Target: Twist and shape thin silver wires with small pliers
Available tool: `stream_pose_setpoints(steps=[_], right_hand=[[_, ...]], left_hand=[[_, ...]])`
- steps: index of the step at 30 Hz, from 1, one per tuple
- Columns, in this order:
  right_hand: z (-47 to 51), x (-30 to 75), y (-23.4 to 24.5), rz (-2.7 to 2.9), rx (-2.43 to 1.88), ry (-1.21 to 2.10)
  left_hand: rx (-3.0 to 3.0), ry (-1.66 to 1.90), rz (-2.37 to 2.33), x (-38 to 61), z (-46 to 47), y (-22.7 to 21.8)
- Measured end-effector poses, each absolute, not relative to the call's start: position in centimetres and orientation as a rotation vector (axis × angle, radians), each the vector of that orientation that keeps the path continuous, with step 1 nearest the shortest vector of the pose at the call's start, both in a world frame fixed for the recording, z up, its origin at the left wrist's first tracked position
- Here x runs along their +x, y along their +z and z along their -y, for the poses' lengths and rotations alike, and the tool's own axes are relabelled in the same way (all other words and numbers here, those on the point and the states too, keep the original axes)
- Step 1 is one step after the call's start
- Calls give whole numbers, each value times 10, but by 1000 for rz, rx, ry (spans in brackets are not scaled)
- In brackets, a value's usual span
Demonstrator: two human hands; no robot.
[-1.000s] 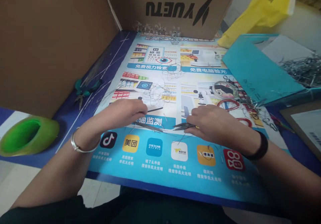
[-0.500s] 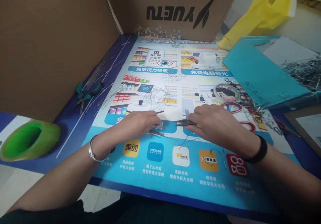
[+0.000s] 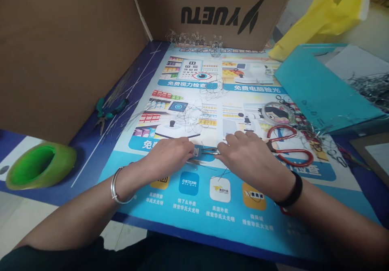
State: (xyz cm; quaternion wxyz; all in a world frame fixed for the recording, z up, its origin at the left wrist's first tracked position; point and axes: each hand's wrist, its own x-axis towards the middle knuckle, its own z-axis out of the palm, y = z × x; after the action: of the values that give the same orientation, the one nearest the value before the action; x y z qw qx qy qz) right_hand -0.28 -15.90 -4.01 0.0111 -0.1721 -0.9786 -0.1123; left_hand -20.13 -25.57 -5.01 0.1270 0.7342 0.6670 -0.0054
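Note:
My left hand point(image 3: 174, 151) is closed in a pinch, its fingertips on a thin wire that barely shows. In my right hand point(image 3: 246, 151) are needle-nose pliers point(image 3: 210, 151), their narrow jaws pointing left, close to the left fingertips. The palm hides the pliers' handles. Below the fingertips lie a few loose wire strands point(image 3: 197, 163) on the printed poster sheet point(image 3: 200, 218). Beyond the hands rests a loose wire coil point(image 3: 194, 115), with a smaller wire ring point(image 3: 212, 86) farther back.
Red-handled scissors point(image 3: 296, 157) and a round clear container point(image 3: 276, 113) lie at right, near a turquoise box point(image 3: 328, 88) with wire pieces. Teal-handled pliers point(image 3: 105, 115) and a green tape roll point(image 3: 42, 165) are at left. Cardboard point(image 3: 219, 20) stands behind several beaded wire pieces point(image 3: 194, 40).
My right hand has moved left with the pliers, bringing their jaws nearer my left fingertips and uncovering more of the scissors. My left hand stays almost in place. The view has shifted slightly.

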Motion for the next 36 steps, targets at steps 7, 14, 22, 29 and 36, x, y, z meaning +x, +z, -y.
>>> stream_pose_setpoints(steps=[7,14,22,29,36], right_hand=[[166,0,-39,3089,-563,-316],[168,2,-43,3098,-554,-269],[172,4,-41,3093,-568,-291],[176,7,-45,3084,-573,-285],[178,5,-48,3071,-581,-295]], left_hand=[[2311,-73,-1883,-202,259,-57],[2334,-98,-1878,-200,259,-54],[2352,-140,-1909,-198,262,-47],[2393,-178,-1941,-193,267,-46],[2411,-199,-1953,-189,268,-46]])
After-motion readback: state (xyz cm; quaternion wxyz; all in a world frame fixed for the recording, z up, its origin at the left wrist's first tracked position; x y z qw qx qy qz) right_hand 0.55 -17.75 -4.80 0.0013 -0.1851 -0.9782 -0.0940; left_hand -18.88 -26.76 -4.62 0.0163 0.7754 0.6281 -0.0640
